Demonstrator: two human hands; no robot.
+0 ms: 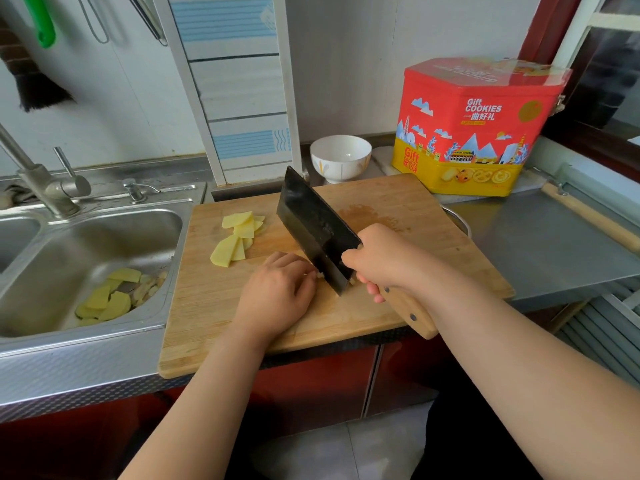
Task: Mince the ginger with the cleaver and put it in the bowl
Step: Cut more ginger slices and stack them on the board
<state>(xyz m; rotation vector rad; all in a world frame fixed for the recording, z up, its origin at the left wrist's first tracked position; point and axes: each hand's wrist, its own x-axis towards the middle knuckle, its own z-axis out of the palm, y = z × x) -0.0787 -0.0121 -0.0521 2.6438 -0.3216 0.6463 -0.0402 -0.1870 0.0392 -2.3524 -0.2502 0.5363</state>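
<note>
A dark cleaver (313,223) with a wooden handle stands edge-down on the wooden cutting board (398,199). My right hand (381,261) grips its handle. My left hand (280,292) lies on the board just left of the blade, fingers curled over a small pale piece of ginger (320,274) that is mostly hidden. Tiny pale bits show at the blade's near end. Several yellow slices (239,237) lie on the board's far left part. An empty white bowl (340,157) stands behind the board.
A steel sink (104,233) with yellow slices and peelings (110,299) lies to the left, its tap (38,178) behind it. A red and yellow cookie tin (478,126) stands at the back right. A steel counter (540,244) with a rolling pin (592,220) is on the right.
</note>
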